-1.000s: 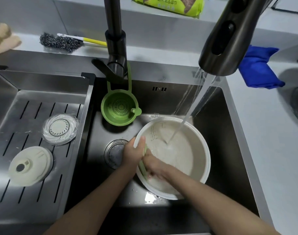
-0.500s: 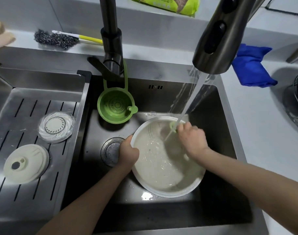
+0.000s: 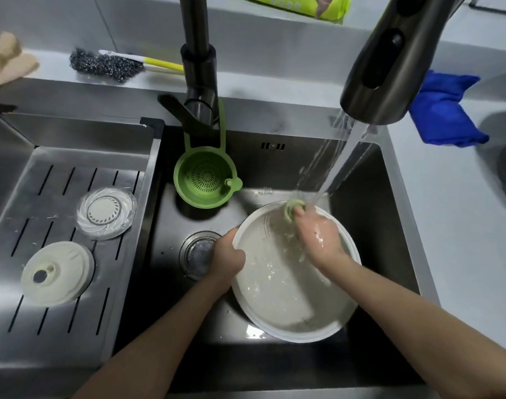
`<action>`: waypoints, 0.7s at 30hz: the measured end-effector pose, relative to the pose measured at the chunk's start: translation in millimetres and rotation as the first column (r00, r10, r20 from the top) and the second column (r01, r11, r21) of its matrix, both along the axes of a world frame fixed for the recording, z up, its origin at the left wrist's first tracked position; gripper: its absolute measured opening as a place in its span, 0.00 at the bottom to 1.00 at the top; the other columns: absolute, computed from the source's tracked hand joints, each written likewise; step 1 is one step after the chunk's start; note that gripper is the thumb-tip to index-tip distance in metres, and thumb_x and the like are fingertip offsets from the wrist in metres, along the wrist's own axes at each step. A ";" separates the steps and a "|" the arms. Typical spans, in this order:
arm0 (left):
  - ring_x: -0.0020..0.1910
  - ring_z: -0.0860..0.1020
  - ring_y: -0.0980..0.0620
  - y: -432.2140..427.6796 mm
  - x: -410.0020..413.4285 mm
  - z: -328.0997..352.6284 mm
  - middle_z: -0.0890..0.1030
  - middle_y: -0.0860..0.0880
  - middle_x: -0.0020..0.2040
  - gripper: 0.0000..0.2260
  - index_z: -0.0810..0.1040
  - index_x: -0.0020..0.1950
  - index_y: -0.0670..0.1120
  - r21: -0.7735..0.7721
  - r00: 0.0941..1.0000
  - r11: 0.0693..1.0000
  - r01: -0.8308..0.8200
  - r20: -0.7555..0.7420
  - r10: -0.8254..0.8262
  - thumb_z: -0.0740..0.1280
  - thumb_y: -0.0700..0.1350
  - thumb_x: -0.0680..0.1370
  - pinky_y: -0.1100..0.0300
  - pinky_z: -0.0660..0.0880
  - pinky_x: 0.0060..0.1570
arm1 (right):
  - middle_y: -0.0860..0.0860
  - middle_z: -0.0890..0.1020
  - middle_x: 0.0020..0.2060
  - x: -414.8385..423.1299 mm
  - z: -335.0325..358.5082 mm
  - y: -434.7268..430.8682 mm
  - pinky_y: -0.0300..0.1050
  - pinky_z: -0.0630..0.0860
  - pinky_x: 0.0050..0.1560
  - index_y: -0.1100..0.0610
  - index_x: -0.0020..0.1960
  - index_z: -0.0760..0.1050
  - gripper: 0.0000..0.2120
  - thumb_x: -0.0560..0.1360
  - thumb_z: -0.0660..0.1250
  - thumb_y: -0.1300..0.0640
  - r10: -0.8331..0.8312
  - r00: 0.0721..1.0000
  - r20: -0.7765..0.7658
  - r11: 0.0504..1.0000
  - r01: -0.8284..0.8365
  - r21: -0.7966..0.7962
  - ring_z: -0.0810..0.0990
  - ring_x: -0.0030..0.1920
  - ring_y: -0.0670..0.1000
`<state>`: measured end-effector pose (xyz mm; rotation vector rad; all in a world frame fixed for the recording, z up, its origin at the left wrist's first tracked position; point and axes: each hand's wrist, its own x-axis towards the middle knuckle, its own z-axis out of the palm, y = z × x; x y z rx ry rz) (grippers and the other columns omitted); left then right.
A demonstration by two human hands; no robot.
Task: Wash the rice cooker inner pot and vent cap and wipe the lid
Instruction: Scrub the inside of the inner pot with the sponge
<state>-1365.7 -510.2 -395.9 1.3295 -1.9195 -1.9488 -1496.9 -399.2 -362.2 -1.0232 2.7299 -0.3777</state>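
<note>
The white inner pot [image 3: 277, 300] sits tilted in the dark sink basin [image 3: 372, 226] with cloudy water in it. My left hand [image 3: 227, 259] grips its left rim. My right hand [image 3: 318, 237] is inside the pot at the far rim and holds a green scouring pad [image 3: 292, 210] against the wall. Water from the faucet head [image 3: 389, 61] falls on my right hand's fingers. On the slotted drain tray [image 3: 24, 203] at the left lie a clear round cap part [image 3: 106, 213] and a cream round vent cap [image 3: 57, 273].
A green strainer cup [image 3: 205, 182] hangs from the faucet base above the sink drain [image 3: 198, 253]. Behind the sink lie a steel-wool brush [image 3: 107, 64] with a yellow handle and a green bag [image 3: 297, 5]. A blue cloth [image 3: 444, 110] lies on the right counter.
My right hand has moved with the pad from the pot's near left wall to its far rim, under the water stream. My left hand has stayed on the left rim.
</note>
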 end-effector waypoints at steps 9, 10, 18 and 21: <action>0.31 0.82 0.48 -17.1 -4.2 11.6 0.82 0.41 0.32 0.29 0.78 0.44 0.38 0.739 0.952 0.667 -0.094 -0.128 0.277 0.49 0.59 0.80 0.57 0.74 0.41 | 0.55 0.76 0.41 93.7 -19.4 -20.6 0.41 0.62 0.39 0.53 0.48 0.68 0.09 0.71 0.61 0.63 0.340 0.809 0.479 0.924 -0.192 -0.331 0.68 0.37 0.50; 0.36 0.83 0.46 -17.6 -4.9 13.1 0.84 0.40 0.37 0.31 0.78 0.49 0.40 0.769 0.952 0.636 -0.059 -0.149 0.268 0.46 0.63 0.79 0.54 0.74 0.45 | 0.52 0.75 0.40 94.8 -16.9 -11.1 0.39 0.63 0.40 0.51 0.49 0.68 0.09 0.70 0.60 0.61 0.389 0.764 0.515 0.913 -0.246 -0.325 0.67 0.37 0.48; 0.46 0.80 0.51 -4.8 -9.4 10.1 0.83 0.49 0.43 0.18 0.79 0.47 0.50 0.386 0.996 0.920 -0.071 -0.024 0.087 0.53 0.57 0.81 0.62 0.76 0.44 | 0.53 0.72 0.59 56.2 -23.2 34.0 0.47 0.70 0.56 0.46 0.68 0.67 0.24 0.72 0.65 0.55 0.541 0.687 0.485 0.692 -0.691 0.207 0.71 0.59 0.56; 0.42 0.75 0.59 2.3 -5.5 7.4 0.78 0.57 0.41 0.09 0.76 0.46 0.52 0.058 0.997 0.998 -0.020 -0.079 0.025 0.58 0.47 0.81 0.79 0.70 0.37 | 0.57 0.67 0.62 64.5 -46.2 28.4 0.51 0.70 0.53 0.48 0.72 0.61 0.28 0.74 0.63 0.52 0.649 0.643 0.407 0.576 -0.764 0.290 0.68 0.58 0.59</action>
